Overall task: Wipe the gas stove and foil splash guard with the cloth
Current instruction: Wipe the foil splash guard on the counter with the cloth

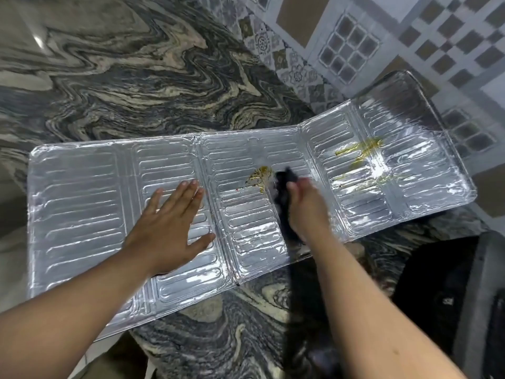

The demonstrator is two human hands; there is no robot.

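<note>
Left hand (170, 220) spread flat on foil splash guard (82, 209); right hand (306, 206) grips dark cloth (284, 181).

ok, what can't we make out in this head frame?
- Cloth: motion-blurred dark mass in the right hand; its shape and edges are unclear.
- Gas stove: cut off by the right and bottom edges; only a dark corner shows, burners unseen.
- Foil splash guard: the part under the left hand and both forearms is hidden, so stains there can't be judged.
- Far right panel: glare hides any residue.
</note>
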